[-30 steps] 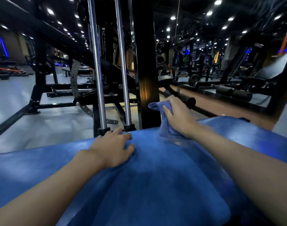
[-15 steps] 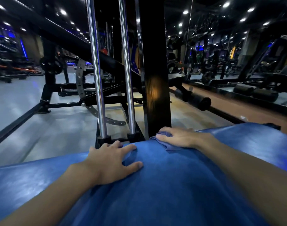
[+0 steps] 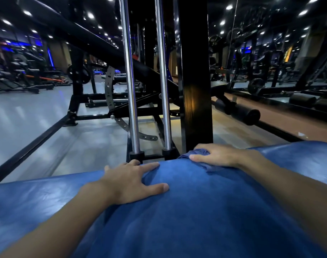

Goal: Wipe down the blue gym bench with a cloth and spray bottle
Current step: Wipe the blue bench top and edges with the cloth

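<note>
The blue padded bench [image 3: 177,220] fills the lower half of the head view. My left hand [image 3: 129,181] lies flat on its far edge with fingers spread, holding nothing. My right hand [image 3: 220,156] presses a crumpled blue cloth [image 3: 201,161] onto the bench's far edge, just right of the black post. Most of the cloth is hidden under my palm. No spray bottle is in view.
A thick black upright post [image 3: 195,81] and two chrome guide rods [image 3: 130,81] stand right behind the bench edge. A foam roller pad [image 3: 240,113] sticks out at the right. Grey floor [image 3: 28,123] and other gym machines lie beyond.
My right hand came down from a raised grip on the cloth and now presses it flat on the bench's far edge. My left hand stayed planted, fingers spreading slightly.
</note>
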A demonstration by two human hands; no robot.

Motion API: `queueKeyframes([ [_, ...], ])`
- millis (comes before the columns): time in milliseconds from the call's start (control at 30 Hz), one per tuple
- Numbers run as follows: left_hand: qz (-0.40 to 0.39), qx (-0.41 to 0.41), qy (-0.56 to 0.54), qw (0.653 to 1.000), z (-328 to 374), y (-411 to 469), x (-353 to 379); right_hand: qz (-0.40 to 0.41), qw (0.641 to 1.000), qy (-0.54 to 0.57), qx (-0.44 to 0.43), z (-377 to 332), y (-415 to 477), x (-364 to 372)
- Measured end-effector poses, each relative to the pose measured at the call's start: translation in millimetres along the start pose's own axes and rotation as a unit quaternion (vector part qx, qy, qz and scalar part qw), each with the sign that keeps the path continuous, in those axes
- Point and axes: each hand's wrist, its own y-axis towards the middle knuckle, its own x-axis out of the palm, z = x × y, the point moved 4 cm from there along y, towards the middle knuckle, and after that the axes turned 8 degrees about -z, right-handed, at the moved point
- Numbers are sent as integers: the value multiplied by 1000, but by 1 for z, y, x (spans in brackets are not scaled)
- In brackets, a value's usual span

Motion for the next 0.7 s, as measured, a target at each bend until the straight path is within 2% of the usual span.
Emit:
queueKeyframes([
  [167,6,5,-11,1000,0,-2,-1,7,993,-106,-42,-65,27,27],
  [300,11,14,-18,1000,-8,-9,-4,16,996,-70,-55,-50,19,19],
  [400,9,22,-18,1000,-12,-7,-3,26,998,-47,-22,-23,17,9],
  [533,16,38,-27,999,-12,-7,-6,25,997,-68,-22,-53,24,17],
  [600,21,52,-126,991,-15,-3,-15,30,995,-76,-51,-76,28,27],
  [700,90,91,-351,928,-17,16,-33,15,996,-58,-67,-82,29,30],
])
